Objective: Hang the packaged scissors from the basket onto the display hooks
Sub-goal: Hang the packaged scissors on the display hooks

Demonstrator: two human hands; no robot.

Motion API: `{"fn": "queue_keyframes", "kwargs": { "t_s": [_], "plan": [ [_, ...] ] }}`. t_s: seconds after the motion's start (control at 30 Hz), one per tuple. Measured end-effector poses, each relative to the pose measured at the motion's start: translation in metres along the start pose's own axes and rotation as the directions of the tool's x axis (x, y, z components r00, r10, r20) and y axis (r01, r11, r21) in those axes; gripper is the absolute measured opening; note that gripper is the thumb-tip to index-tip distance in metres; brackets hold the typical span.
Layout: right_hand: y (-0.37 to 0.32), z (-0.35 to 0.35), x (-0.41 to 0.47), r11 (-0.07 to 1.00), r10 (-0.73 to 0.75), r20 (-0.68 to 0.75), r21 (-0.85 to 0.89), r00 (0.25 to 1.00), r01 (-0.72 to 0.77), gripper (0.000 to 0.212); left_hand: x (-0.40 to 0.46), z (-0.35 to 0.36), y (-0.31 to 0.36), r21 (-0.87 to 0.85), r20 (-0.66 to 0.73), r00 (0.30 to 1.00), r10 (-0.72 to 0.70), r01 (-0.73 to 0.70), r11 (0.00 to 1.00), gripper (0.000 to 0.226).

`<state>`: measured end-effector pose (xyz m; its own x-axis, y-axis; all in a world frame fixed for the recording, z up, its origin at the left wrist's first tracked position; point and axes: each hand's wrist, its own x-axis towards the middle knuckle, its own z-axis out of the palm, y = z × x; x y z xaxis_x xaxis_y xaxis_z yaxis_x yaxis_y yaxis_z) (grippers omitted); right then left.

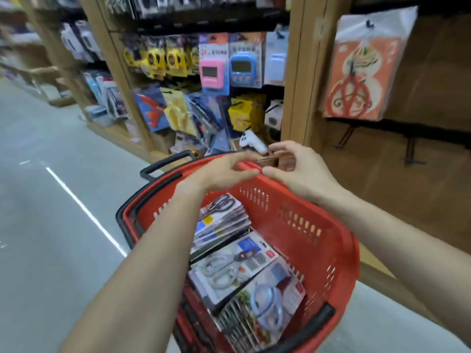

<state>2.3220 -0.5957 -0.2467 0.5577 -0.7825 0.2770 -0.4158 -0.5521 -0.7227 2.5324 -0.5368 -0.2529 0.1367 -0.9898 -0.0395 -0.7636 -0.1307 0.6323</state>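
A red plastic basket (318, 225) stands on the floor in front of me. Inside lie stacks of packaged scissors (237, 263), with white-handled and blue-handled pairs on top and a dark-handled pack (223, 207) at the far end. Both my hands hover over the basket's far rim. My left hand (226, 171) has its fingers extended and loosely bent, holding nothing. My right hand (298, 169) is also empty, fingers relaxed and slightly curled. On the brown display wall at the upper right, one orange packaged scissors (362, 70) hangs. Bare hooks (344, 138) stick out below it.
Left of the wooden post (298, 85), shelves hold hanging goods: pink and blue timers (224, 70), yellow packs, and a white item on a box. The grey aisle floor with a white line (81, 205) stretches to the left. The basket's black handle (165, 164) points away.
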Motion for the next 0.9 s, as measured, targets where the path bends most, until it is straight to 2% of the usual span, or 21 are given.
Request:
{"fn": "queue_keyframes", "kwargs": {
  "t_s": [0.07, 0.17, 0.33, 0.57, 0.9],
  "plan": [
    [0.005, 0.019, -0.006, 0.999, 0.038, 0.120, -0.019, 0.992, -0.036, 0.060, -0.010, -0.001, -0.019, 0.080, 0.092, 0.994, -0.061, 0.054, 0.995, 0.051],
    [0.019, 0.045, -0.014, 0.991, 0.132, 0.253, -0.066, 0.958, -0.119, 0.067, -0.025, -0.004, -0.041, 0.192, 0.189, 0.954, -0.232, 0.195, 0.962, 0.067],
    [0.033, 0.074, -0.026, 0.973, 0.214, 0.417, -0.176, 0.883, -0.152, 0.073, -0.039, -0.003, -0.062, 0.240, 0.277, 0.896, -0.347, 0.285, 0.928, 0.077],
    [0.034, 0.085, -0.027, 0.972, 0.224, 0.448, -0.168, 0.865, -0.165, 0.067, -0.033, 0.008, -0.077, 0.257, 0.291, 0.863, -0.414, 0.346, 0.902, 0.084],
    [0.034, 0.097, -0.029, 0.969, 0.245, 0.496, -0.131, 0.833, -0.207, 0.068, -0.040, 0.003, -0.073, 0.307, 0.313, 0.859, -0.406, 0.313, 0.899, 0.080]
  ]
}}
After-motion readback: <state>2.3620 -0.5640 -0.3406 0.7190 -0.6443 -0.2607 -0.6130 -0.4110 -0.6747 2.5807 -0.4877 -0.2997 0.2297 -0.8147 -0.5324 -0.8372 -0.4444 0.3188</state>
